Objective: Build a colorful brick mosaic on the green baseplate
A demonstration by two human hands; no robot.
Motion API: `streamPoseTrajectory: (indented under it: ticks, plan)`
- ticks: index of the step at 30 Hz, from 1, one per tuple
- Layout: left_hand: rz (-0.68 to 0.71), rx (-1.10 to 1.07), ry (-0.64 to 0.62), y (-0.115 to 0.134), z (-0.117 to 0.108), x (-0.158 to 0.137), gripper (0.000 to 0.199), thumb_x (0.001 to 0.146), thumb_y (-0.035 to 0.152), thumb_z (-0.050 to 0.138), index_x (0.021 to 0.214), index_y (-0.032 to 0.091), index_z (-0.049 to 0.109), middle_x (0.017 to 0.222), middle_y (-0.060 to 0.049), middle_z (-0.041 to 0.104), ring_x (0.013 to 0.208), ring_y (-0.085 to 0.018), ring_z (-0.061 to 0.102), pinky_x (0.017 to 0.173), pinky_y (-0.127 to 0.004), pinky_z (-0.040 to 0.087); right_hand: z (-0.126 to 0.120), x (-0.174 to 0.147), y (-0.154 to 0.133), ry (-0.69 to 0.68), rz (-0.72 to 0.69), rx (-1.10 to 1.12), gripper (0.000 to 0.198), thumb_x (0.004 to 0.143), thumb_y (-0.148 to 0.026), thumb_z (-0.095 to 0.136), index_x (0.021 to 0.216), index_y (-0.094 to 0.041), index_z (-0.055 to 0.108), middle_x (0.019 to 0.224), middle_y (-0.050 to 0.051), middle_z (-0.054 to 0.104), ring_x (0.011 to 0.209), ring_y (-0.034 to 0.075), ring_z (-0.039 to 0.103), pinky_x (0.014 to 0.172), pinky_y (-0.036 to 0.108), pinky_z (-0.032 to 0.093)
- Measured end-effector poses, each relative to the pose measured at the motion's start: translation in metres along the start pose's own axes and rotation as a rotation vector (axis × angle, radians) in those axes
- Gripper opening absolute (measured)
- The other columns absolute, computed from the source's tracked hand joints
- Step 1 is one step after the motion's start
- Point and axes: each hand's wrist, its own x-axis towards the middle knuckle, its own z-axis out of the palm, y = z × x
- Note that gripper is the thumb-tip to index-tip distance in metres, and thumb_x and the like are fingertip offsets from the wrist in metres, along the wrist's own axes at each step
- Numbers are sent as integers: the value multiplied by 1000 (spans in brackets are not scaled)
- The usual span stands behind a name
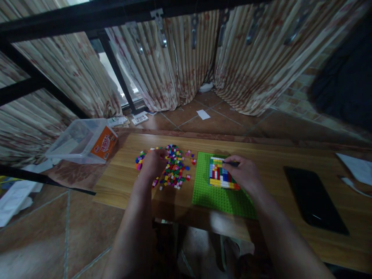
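A green baseplate (200, 193) lies on the wooden table, and a flat block of multicoloured toy bricks (216, 182) is built up on it. My right hand (242, 170) rests over the upper right of this block, thumb and fingers drawn together at its surface. Whatever those fingertips hold is too small and dark to make out. To the left, a heap of loose small bricks (176, 168) is spread over the wood. My left hand (154, 164) is above the heap's left part with its fingers curled together. Its fingertips are partly hidden, and anything between them cannot be told.
On the table's right lies a black tablet-like slab (315, 199), with a white sheet (356, 166) and a cable beyond it. A clear plastic tub (78, 141) with an orange label stands off the table's left end. Striped curtains (186, 66) hang behind.
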Motion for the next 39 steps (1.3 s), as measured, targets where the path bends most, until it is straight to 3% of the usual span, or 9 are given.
streamPoseTrajectory:
  ticks: [10,22,29,39]
  plan:
    - [5,59,-13,4,8,0,33,75,17,56,100,23,77,92,-7,77,92,-24,68,86,-31,51,0,0,-1,-7,-7,4,15,69,-34,66,77,-24,73,70,2,70,62,20,62,61,33,45]
    - [62,127,-36,12,11,-2,30,80,25,58,103,22,76,91,-9,75,95,-26,68,84,-32,50,1,0,2,-4,-12,-1,16,68,-35,66,77,-24,73,74,2,71,66,21,63,64,33,45]
    - [127,133,-18,17,13,-2,21,81,24,57,85,21,77,85,-9,74,91,-25,68,80,-31,50,0,0,0,-5,10,21,16,67,-35,66,77,-24,73,69,2,70,63,20,61,61,32,44]
    - [190,53,11,21,12,-1,22,85,21,53,76,18,73,89,-9,70,87,-21,65,81,-29,48,-2,-2,-4,-27,38,15,18,69,-35,65,80,-23,73,63,0,66,56,18,58,58,31,43]
